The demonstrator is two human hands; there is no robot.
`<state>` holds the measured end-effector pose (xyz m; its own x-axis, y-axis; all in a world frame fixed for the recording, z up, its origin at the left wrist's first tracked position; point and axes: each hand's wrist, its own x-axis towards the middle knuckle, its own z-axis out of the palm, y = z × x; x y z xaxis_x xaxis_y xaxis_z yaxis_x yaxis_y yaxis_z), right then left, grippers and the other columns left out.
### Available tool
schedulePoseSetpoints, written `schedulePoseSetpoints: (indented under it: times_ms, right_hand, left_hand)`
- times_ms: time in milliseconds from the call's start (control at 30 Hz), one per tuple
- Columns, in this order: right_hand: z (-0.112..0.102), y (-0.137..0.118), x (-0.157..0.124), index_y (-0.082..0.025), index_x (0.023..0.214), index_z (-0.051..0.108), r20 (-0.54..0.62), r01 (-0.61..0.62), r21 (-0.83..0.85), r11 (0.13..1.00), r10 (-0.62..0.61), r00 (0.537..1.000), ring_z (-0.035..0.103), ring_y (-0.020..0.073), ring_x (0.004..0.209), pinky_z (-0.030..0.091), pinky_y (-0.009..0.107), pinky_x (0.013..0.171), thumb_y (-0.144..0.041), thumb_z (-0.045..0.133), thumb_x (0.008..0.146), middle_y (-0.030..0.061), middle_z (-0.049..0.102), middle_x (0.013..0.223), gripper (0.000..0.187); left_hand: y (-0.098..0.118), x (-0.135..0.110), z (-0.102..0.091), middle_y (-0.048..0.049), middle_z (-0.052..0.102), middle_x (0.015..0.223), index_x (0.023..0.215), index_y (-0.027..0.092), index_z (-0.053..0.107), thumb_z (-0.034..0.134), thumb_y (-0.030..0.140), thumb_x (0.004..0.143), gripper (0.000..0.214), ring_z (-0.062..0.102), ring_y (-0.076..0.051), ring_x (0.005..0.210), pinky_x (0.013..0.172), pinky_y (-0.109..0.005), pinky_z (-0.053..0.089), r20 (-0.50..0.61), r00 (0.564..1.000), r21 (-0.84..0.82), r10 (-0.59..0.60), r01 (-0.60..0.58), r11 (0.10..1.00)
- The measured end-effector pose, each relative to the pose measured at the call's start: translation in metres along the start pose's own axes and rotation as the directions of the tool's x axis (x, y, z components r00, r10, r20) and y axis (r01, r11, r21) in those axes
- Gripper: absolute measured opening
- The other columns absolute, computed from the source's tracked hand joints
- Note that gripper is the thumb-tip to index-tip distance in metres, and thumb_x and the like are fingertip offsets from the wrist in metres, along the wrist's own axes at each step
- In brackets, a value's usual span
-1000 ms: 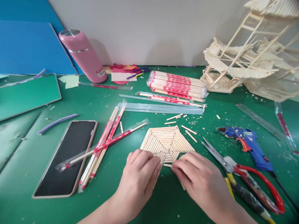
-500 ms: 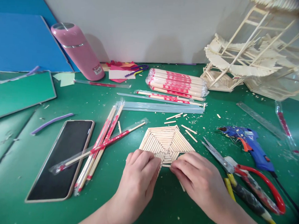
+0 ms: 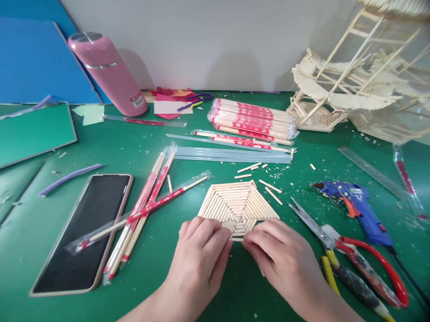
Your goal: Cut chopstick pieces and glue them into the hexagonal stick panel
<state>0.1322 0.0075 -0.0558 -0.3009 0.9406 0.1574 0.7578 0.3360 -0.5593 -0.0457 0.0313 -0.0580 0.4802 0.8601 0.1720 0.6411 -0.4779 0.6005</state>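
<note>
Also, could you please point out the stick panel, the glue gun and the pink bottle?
Stick panel [image 3: 239, 203], head view, slatted face.
Glue gun [image 3: 367, 213], head view, upper handle.
Pink bottle [image 3: 113, 80], head view, its side.

No text is being shown legibly | red-and-white sticker [image 3: 137, 100] on pink cylindrical bottle [image 3: 109, 74]: print is being blurred | pale label [image 3: 355, 191] on blue plastic glue gun [image 3: 368, 222]: likewise | white marks on red bands [image 3: 254, 110] of clear-wrapped wooden stick bundle [image 3: 231, 120]: likewise

Many-sided panel [image 3: 231, 195] of pale wooden sticks in nested rows, over the green table [image 3: 319, 154]; a short stick [image 3: 237, 239] lies along its near edge.
</note>
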Motion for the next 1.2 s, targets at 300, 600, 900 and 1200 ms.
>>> schedulePoseSetpoints:
  times_ms: [300, 600, 900, 1200]
  right_hand:
    - [0.008, 0.001, 0.0, -0.021, 0.08, 0.056, -0.054, -0.059, 0.09, 0.994, 0.065, 0.996, 0.051, 0.0134, 0.071, 0.04, 0.028, 0.063, -0.016, 0.052, 0.085, -0.001, 0.058, 0.074, 0.009]
    - [0.004, 0.005, -0.003, -0.02, 0.092, 0.053, -0.105, -0.072, 0.121, 0.99, 0.085, 0.991, 0.052, 0.0137, 0.077, 0.044, 0.027, 0.067, -0.015, 0.055, 0.082, 0.0012, 0.058, 0.083, 0.011]
    - [0.0, 0.006, -0.008, -0.019, 0.086, 0.053, -0.094, -0.106, 0.055, 0.993, 0.111, 0.989, 0.051, 0.0149, 0.073, 0.041, 0.03, 0.064, -0.016, 0.055, 0.082, 0.0008, 0.058, 0.078, 0.006]
    - [0.001, 0.003, -0.006, -0.021, 0.08, 0.055, -0.064, -0.089, 0.035, 0.995, 0.091, 0.994, 0.051, 0.0153, 0.069, 0.035, 0.03, 0.061, -0.015, 0.052, 0.084, -0.0013, 0.058, 0.073, 0.008]
  left_hand:
    - [0.005, 0.001, 0.008, -0.0025, 0.057, 0.072, 0.079, 0.02, 0.061, 0.05, 0.016, 0.082, 0.012, 0.046, -0.018, 0.068, 0.062, -0.033, 0.029, -0.076, 0.997, 0.108, -0.01, 0.018, 0.994]
    - [0.006, 0.0, 0.011, -0.0007, 0.06, 0.071, 0.079, 0.021, 0.061, 0.049, 0.015, 0.084, 0.015, 0.05, -0.017, 0.067, 0.065, -0.034, 0.03, -0.083, 0.996, 0.135, 0.031, -0.019, 0.991]
    - [0.006, 0.003, 0.011, 0.0, 0.061, 0.07, 0.077, 0.02, 0.061, 0.051, 0.013, 0.083, 0.014, 0.052, -0.016, 0.065, 0.063, -0.033, 0.03, -0.112, 0.994, 0.096, 0.019, -0.009, 0.995]
    - [0.007, 0.003, 0.01, -0.0004, 0.061, 0.07, 0.077, 0.02, 0.061, 0.049, 0.013, 0.082, 0.015, 0.053, -0.015, 0.064, 0.063, -0.032, 0.03, -0.113, 0.994, 0.071, 0.0, 0.008, 0.997]
